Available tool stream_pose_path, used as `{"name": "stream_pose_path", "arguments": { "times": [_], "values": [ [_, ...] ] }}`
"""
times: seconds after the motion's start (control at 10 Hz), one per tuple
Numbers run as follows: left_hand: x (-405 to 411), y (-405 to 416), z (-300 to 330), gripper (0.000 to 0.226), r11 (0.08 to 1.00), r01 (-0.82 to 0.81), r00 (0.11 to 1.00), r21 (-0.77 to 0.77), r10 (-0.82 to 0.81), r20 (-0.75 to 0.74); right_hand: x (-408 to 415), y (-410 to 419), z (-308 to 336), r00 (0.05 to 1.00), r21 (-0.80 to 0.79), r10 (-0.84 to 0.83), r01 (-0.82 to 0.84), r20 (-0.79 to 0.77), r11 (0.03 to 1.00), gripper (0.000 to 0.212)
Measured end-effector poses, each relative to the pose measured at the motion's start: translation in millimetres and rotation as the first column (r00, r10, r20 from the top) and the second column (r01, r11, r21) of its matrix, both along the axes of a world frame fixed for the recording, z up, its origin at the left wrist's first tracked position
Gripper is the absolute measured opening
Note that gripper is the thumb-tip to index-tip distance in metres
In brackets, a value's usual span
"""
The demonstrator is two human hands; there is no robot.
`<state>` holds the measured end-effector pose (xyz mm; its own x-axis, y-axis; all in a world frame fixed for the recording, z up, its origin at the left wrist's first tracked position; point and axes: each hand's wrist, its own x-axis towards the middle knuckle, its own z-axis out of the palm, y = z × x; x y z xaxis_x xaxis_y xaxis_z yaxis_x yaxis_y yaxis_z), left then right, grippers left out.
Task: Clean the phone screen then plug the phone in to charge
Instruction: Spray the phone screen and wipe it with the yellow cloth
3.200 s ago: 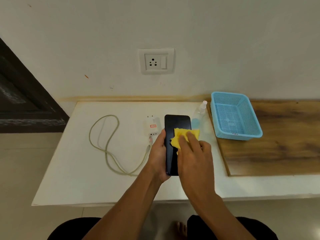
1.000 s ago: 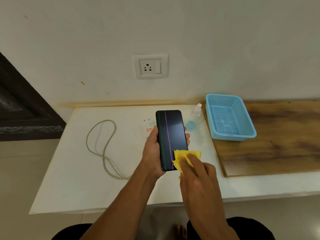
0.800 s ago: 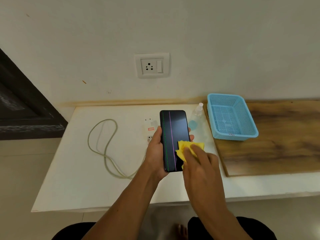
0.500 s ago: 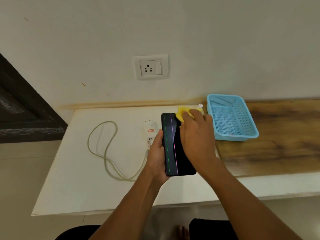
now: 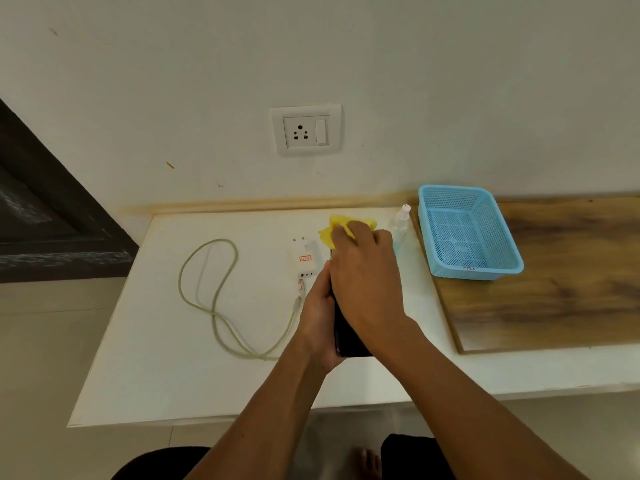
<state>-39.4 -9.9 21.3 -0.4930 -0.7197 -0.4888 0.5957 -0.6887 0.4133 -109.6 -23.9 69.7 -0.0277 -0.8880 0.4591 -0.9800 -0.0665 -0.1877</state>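
My left hand [image 5: 317,317] grips the black phone [image 5: 346,341] by its left edge, above the white table [image 5: 180,341]. Only the phone's lower part shows; my right hand [image 5: 363,271] covers the rest. That hand presses a yellow cloth [image 5: 337,225] against the phone's top end. A white charger adapter [image 5: 304,257] lies on the table just left of the phone, with its pale cable [image 5: 214,299] looped further left. A wall socket [image 5: 306,130] sits above the table.
A small spray bottle [image 5: 401,221] stands right of my right hand, beside a blue plastic basket [image 5: 467,233] on a wooden board [image 5: 571,271]. A dark door frame [image 5: 45,220] lies at the left. My knees and a foot show below the table edge.
My right hand has slid the yellow cloth from the phone's bottom end up to its top. It now hides most of the screen, whose coloured lines no longer show. My left hand keeps its grip.
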Motion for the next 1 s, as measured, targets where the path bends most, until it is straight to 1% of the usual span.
{"name": "stream_pose_path", "arguments": {
  "times": [0.1, 0.2, 0.3, 0.4, 0.5, 0.6, 0.7, 0.8, 0.9, 1.0],
  "values": [
    [-2.2, 0.8, -0.3, 0.058, 1.0, 0.0, 0.998, -0.015, -0.001, -0.061, 15.6, 14.4, -15.1, 0.979, 0.364, -0.072, -0.002, 0.19, 0.932, 0.037],
    [-3.9, -1.9, 2.1, 0.064, 0.997, 0.045, 0.992, -0.055, -0.052, -0.119, 7.6, 44.0, -44.5, 0.671, 0.457, -0.002, 0.507, -0.742, 0.731, 0.046],
    [-3.6, -5.1, 0.1, 0.067, 0.999, 0.043, 0.982, -0.026, -0.047, -0.182, 24.1, 68.9, -34.0, 0.969, 0.364, -0.142, 0.061, 0.201, 0.929, 0.031],
    [-3.1, -5.1, 5.7, 0.07, 1.0, 0.0, 0.986, -0.022, -0.004, -0.168, 9.0, 89.8, -35.6, 0.997, 0.139, -0.079, 0.081, -0.018, 0.987, 0.039],
    [-3.2, -6.8, 9.3, 0.065, 0.999, -0.049, 0.987, -0.022, 0.045, -0.151, 8.1, 95.7, -37.0, 0.996, 0.166, -0.016, 0.002, 0.084, 0.986, 0.031],
    [1.5, -10.4, 6.1, 0.064, 0.996, -0.066, 0.988, -0.06, 0.057, -0.141, -11.8, 101.4, -31.1, 1.0, 0.152, -0.013, 0.013, -0.005, 0.988, 0.042],
    [4.7, -12.7, 4.6, 0.064, 0.997, -0.052, 0.988, -0.05, 0.044, -0.146, -26.3, 107.5, -31.9, 1.0, 0.148, -0.024, 0.024, 0.0, 0.989, 0.049],
    [2.8, -9.2, 4.0, 0.066, 0.998, -0.052, 0.989, -0.039, 0.046, -0.14, -31.4, 107.8, -32.2, 0.999, 0.137, -0.017, 0.013, 0.028, 0.991, 0.049],
    [1.5, -7.2, 6.2, 0.066, 0.997, -0.063, 0.993, -0.045, 0.058, -0.101, -29.9, 99.4, -22.7, 0.999, 0.091, -0.023, 0.02, 0.027, 0.996, 0.037],
    [1.1, -4.4, 8.3, 0.064, 0.997, -0.051, 0.999, -0.057, 0.051, 0.004, -31.4, 70.8, -10.3, 0.999, 0.042, -0.037, 0.037, 0.016, 0.998, 0.025]
  ]
}}
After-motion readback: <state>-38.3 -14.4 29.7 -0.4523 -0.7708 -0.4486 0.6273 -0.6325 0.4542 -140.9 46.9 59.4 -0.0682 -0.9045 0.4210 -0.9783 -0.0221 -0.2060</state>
